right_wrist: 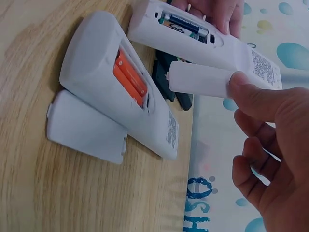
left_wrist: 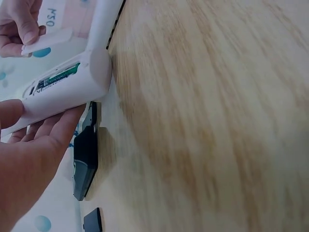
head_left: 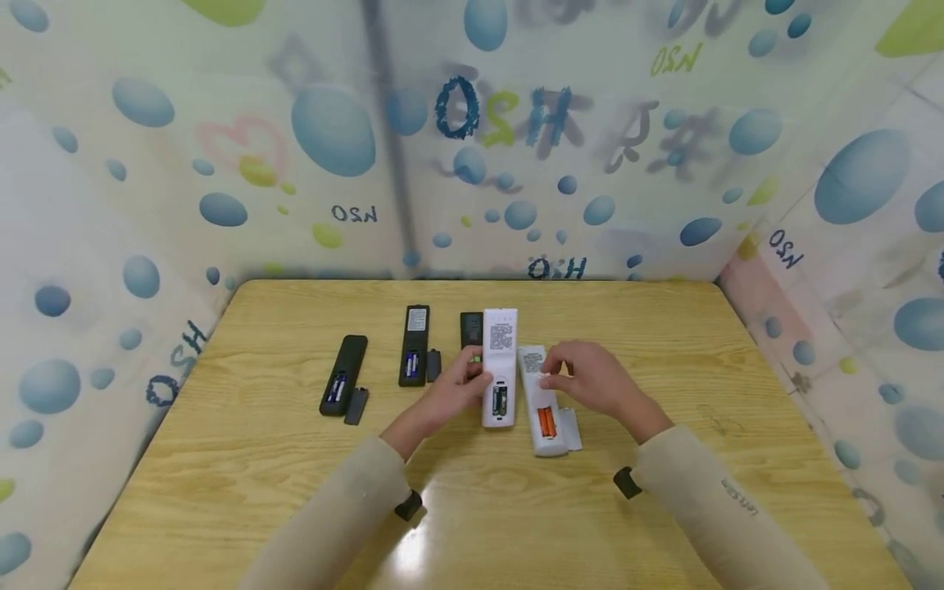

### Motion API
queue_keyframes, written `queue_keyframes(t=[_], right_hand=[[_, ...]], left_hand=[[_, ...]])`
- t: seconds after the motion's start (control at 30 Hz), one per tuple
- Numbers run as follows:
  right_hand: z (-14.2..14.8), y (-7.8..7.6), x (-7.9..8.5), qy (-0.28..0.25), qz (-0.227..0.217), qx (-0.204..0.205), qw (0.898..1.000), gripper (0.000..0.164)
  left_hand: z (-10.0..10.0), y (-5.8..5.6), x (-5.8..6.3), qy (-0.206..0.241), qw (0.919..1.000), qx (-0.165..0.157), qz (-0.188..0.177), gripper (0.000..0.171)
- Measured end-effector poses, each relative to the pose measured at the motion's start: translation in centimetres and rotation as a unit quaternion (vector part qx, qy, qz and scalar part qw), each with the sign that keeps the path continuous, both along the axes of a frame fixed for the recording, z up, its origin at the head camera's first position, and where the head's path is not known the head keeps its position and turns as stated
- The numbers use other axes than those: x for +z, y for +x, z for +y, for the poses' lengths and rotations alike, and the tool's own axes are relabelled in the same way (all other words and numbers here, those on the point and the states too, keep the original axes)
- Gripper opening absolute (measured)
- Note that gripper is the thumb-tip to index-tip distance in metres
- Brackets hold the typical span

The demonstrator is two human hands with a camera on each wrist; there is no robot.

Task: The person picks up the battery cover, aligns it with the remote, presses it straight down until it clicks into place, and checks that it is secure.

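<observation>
My left hand (head_left: pixel 459 383) grips a white remote (head_left: pixel 501 365), long axis pointing away from me — my right hand (head_left: pixel 590 380) pinches a white cover (right_wrist: pixel 200 79) right of its open compartment (head_left: pixel 500 400), not touching.

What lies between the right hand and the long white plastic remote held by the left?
A flat white plastic battery cover, pinched by the right hand (right wrist view), and another white plastic remote, with orange batteries (head view).
</observation>
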State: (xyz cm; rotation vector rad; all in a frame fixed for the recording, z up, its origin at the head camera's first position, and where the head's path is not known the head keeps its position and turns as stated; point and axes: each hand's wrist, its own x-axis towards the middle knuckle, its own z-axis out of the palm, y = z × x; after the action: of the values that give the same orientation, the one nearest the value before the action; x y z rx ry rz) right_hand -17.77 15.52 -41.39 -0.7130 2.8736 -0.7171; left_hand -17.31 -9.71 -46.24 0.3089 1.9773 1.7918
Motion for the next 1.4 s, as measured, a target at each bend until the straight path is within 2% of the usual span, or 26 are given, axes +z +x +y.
queue_keyframes(t=[0.4,0.67,0.93,1.23,1.4], right_hand=[[-1.4,0.6,-0.5,-0.016,0.019,0.017,1.0,0.01],[-2.8,1.2,-0.6,-0.039,0.016,0.03,0.999,0.011],[-4.3,1.5,-0.5,-0.05,0.026,0.053,0.997,0.008],[-5.3,1.7,-0.8,-0.038,0.036,0.041,0.998,0.01],[-5.6,1.6,-0.7,-0.025,0.034,0.039,0.998,0.012]], left_hand=[[-0.1,0.1,0.1,-0.022,0.999,0.033,0.021,0.033],[-0.2,0.0,0.2,-0.055,0.9965,0.036,0.051,0.033],[0.0,-0.3,0.1,-0.045,0.9965,0.031,0.064,0.039],[0.0,-0.3,0.1,-0.048,0.9962,0.045,0.057,0.039],[-0.1,-0.3,0.1,-0.05,0.9959,0.042,0.062,0.04]])
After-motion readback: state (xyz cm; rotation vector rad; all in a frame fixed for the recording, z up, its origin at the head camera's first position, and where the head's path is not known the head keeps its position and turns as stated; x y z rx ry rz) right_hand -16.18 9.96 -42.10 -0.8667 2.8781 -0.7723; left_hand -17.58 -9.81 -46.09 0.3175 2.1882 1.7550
